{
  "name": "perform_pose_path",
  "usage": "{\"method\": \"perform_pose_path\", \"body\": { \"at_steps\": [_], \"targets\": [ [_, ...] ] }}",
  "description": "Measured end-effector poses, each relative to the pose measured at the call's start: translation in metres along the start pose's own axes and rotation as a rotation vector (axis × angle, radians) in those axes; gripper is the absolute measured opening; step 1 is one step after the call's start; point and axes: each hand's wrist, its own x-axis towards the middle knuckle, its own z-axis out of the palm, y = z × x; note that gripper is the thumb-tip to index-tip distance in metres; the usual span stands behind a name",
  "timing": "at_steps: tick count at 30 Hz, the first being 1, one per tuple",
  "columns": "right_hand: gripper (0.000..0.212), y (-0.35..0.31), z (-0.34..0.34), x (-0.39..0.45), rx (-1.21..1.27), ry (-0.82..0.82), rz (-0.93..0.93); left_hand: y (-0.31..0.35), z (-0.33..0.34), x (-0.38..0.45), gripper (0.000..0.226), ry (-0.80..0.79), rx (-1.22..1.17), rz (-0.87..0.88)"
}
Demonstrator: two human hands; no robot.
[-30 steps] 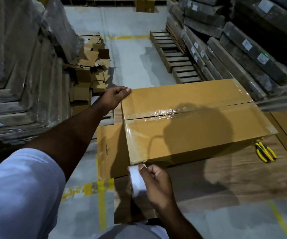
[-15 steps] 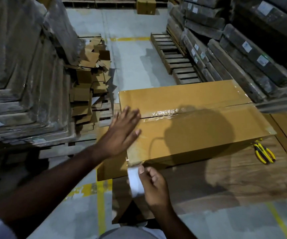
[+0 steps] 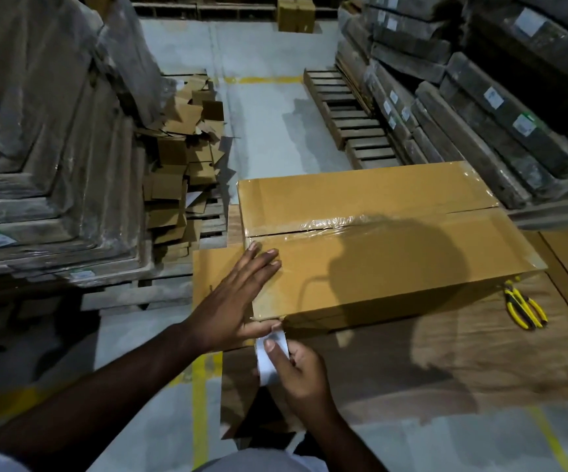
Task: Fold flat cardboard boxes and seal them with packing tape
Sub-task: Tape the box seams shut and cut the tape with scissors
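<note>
A long brown cardboard box (image 3: 395,267) lies closed on a wooden work surface (image 3: 429,356), clear tape shining along its middle seam and left end. My left hand (image 3: 238,301) presses flat, fingers straight, on the box's near left corner over the tape. My right hand (image 3: 296,366) grips a roll of clear packing tape (image 3: 269,356) just below that corner, with the tape strip running up to the box edge.
Yellow-handled pliers (image 3: 524,308) lie on the work surface right of the box. Loose cardboard scraps (image 3: 187,158) are heaped on the left beside wrapped stacks (image 3: 37,148). Pallets (image 3: 350,120) and stacked wrapped goods (image 3: 500,107) stand behind.
My left hand came from the box's far left corner down to the near left corner and now presses on the tape. My right hand kept the roll at the box's lower edge.
</note>
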Motion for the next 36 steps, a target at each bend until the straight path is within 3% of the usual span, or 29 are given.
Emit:
{"method": "perform_pose_path", "body": {
  "at_steps": [5,10,13,15,18,21,25,29,33,36],
  "targets": [
    [0.076,-0.002,0.001,0.005,0.031,0.032,0.004,0.018,0.013,-0.005,0.093,0.081,-0.235,-0.127],
    [0.069,-0.002,-0.004,0.011,-0.092,-0.005,-0.044,0.045,0.033,-0.008,0.076,0.178,-0.610,-0.442],
    [0.064,-0.002,-0.009,0.010,-0.057,-0.023,-0.051,0.049,0.050,-0.025,0.076,0.211,-0.658,-0.449],
    [0.069,-0.002,-0.015,0.011,-0.043,-0.043,-0.025,0.048,0.060,-0.040,0.076,0.163,-0.629,-0.418],
    [0.042,-0.001,-0.028,0.010,-0.038,-0.125,-0.012,0.049,0.060,-0.052,0.083,0.135,-0.481,-0.474],
    [0.034,0.004,-0.037,0.003,-0.108,-0.175,-0.049,0.050,0.035,-0.034,0.083,0.179,-0.227,-0.352],
    [0.059,0.012,-0.038,0.008,-0.226,-0.170,-0.085,0.037,0.015,0.000,0.076,0.040,0.031,-0.107],
    [0.054,0.002,-0.040,0.013,-0.278,-0.175,-0.049,0.031,0.018,0.002,0.083,0.038,0.065,-0.084],
    [0.081,0.000,-0.041,0.018,-0.175,-0.176,0.086,0.030,0.022,0.002,0.080,0.048,0.119,-0.081],
    [0.077,-0.008,-0.052,0.013,-0.379,-0.128,-0.019,0.031,0.023,0.000,0.077,0.048,0.156,-0.076]
  ]
}}
